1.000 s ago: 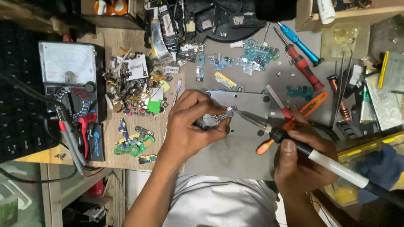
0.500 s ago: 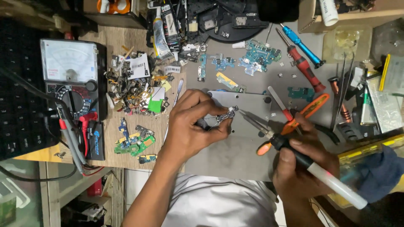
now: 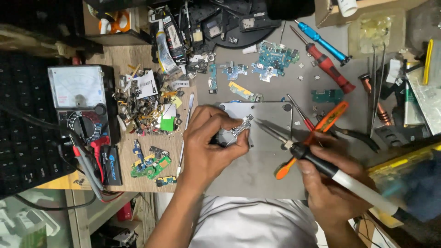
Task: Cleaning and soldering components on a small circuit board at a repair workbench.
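Note:
My left hand (image 3: 209, 142) pinches a small circuit board part (image 3: 241, 126) over a grey metal work plate (image 3: 268, 160). My right hand (image 3: 328, 188) grips a soldering iron (image 3: 321, 165) with a black and white handle. Its thin tip (image 3: 268, 131) points left and stops a short way right of the small part. Under the iron lie orange-handled pliers (image 3: 317, 133).
An analog multimeter (image 3: 80, 101) with red and black probes stands at the left. A heap of small metal parts (image 3: 138, 108) and green boards (image 3: 149, 165) lies beside it. Blue and red screwdrivers (image 3: 328, 55), tweezers and several circuit boards (image 3: 271, 59) lie at the back.
The soldering iron's tip has stayed close to the small part, shifting only a little. My left hand keeps its pinch on the part.

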